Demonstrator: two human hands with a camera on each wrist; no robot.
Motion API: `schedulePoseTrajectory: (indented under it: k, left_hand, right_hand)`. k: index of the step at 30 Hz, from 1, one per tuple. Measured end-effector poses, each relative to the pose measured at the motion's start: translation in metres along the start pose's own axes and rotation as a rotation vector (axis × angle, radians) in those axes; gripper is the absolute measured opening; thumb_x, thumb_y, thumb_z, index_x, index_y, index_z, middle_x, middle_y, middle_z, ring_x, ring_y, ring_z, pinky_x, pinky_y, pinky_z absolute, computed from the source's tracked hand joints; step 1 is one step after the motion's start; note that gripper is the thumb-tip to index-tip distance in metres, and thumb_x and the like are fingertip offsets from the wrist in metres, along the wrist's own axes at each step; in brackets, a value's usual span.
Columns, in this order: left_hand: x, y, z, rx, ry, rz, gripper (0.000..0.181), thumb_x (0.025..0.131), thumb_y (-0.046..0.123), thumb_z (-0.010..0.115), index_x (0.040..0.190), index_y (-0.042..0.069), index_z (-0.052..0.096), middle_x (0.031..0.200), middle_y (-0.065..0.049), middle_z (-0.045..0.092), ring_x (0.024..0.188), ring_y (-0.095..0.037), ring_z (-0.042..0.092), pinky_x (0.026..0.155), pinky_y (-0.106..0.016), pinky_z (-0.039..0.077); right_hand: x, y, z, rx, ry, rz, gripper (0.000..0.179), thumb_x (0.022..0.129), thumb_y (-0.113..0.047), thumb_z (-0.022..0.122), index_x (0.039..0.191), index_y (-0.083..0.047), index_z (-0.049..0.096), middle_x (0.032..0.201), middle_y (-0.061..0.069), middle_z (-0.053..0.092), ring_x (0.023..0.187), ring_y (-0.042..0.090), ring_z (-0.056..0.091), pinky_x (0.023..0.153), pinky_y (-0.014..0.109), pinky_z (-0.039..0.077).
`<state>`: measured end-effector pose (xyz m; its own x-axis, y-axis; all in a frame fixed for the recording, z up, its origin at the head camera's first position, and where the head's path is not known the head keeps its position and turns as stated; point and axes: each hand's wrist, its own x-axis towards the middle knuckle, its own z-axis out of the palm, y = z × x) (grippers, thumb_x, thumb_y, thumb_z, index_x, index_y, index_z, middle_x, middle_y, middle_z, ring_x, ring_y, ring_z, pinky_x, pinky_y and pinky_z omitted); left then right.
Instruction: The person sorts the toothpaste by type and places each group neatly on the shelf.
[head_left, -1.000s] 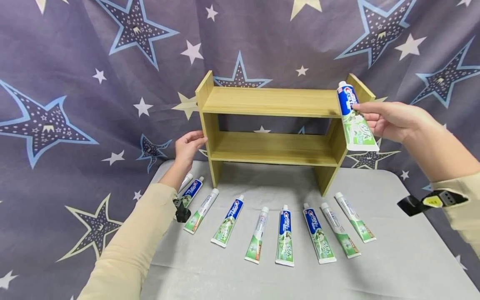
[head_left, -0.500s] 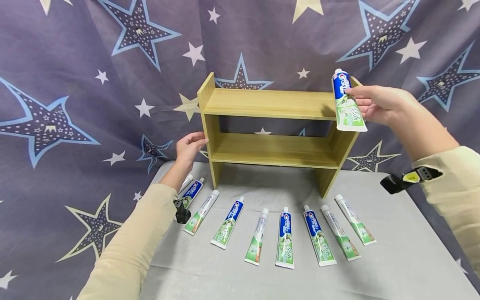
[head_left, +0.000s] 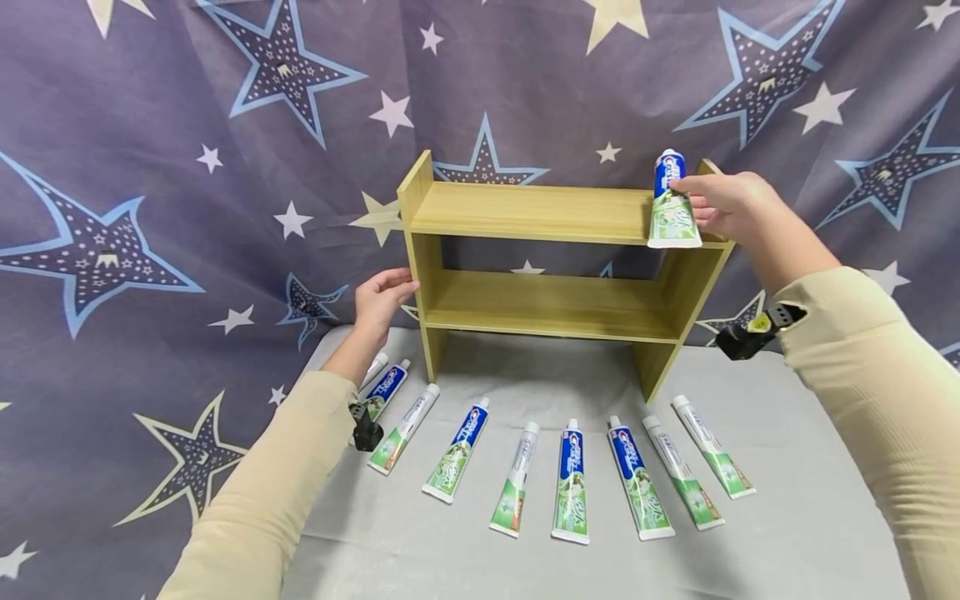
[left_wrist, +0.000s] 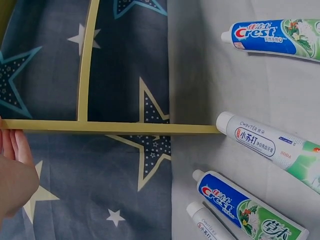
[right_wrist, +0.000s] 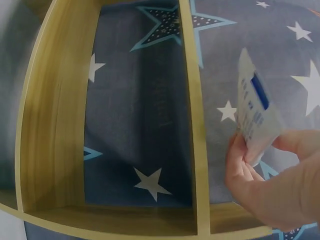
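Observation:
My right hand [head_left: 723,204] pinches a blue, white and green toothpaste tube [head_left: 672,204], thumb on its front. The tube is cap up, close over the right end of the top board of a wooden shelf [head_left: 525,212]. In the right wrist view the tube's pale back [right_wrist: 255,110] faces the camera, above the shelf's board edge [right_wrist: 197,125]. At the shelf's left side panel, my left hand [head_left: 382,300] rests its fingertips against the outer face. The left wrist view shows those fingers [left_wrist: 17,145] fairly straight along the panel edge [left_wrist: 115,126].
Several toothpaste tubes lie fanned out on the grey-covered table [head_left: 420,550] before the shelf, among them a blue-and-green tube [head_left: 573,483] and a white-and-green tube [head_left: 516,479]. My left forearm partly covers the leftmost ones. A star-patterned curtain [head_left: 247,192] hangs behind the shelf.
My right hand has carried the toothpaste tube up and leftward from beside the shelf's right panel to over the top board's right end. The left hand has stayed at the side panel.

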<state>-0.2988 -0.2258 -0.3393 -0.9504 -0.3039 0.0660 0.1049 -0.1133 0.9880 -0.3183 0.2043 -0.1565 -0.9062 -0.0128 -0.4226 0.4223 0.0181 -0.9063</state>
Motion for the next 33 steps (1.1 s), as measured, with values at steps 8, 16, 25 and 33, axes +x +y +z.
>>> schedulePoseTrajectory:
  k: [8, 16, 25, 33]
  left_hand:
    - [0.001, -0.001, -0.001, 0.014, 0.002, -0.012, 0.027, 0.082, -0.002, 0.070, 0.108, 0.001, 0.066, 0.075, 0.015, 0.068, 0.075, 0.001, 0.067, 0.098, -0.028, 0.055]
    - [0.000, -0.002, -0.001, 0.033, -0.006, 0.010, 0.033, 0.080, -0.001, 0.072, 0.112, -0.003, 0.064, 0.075, 0.017, 0.068, 0.077, 0.001, 0.067, 0.094, -0.026, 0.056]
    - [-0.003, 0.000, -0.001, 0.033, -0.008, 0.008, 0.032, 0.081, 0.000, 0.071, 0.112, -0.004, 0.064, 0.074, 0.016, 0.068, 0.076, 0.001, 0.067, 0.101, -0.033, 0.053]
    - [-0.004, 0.000, -0.002, 0.026, -0.020, 0.006, 0.036, 0.083, -0.003, 0.068, 0.118, -0.008, 0.060, 0.073, 0.017, 0.067, 0.074, 0.003, 0.066, 0.091, -0.022, 0.057]
  right_hand:
    - [0.007, 0.001, 0.023, -0.184, 0.321, -0.114, 0.089, 0.088, -0.023, 0.064, 0.154, -0.013, 0.005, 0.103, -0.003, 0.049, 0.053, 0.002, 0.056, 0.056, 0.012, 0.054]
    - [0.019, 0.003, 0.022, -0.342, 0.399, -0.110, 0.087, 0.088, -0.029, 0.065, 0.153, -0.007, 0.011, 0.099, -0.001, 0.044, 0.048, -0.001, 0.050, 0.055, 0.009, 0.053]
    - [0.024, 0.011, 0.020, -0.584, 0.451, -0.191, 0.055, 0.085, -0.035, 0.067, 0.122, -0.001, 0.045, 0.082, -0.001, 0.047, 0.047, 0.000, 0.044, 0.046, 0.013, 0.043]
    - [0.020, 0.016, 0.020, -0.772, 0.501, -0.249, 0.053, 0.090, -0.040, 0.058, 0.129, -0.004, 0.060, 0.131, 0.024, 0.045, 0.081, 0.017, 0.051, 0.051, 0.019, 0.041]
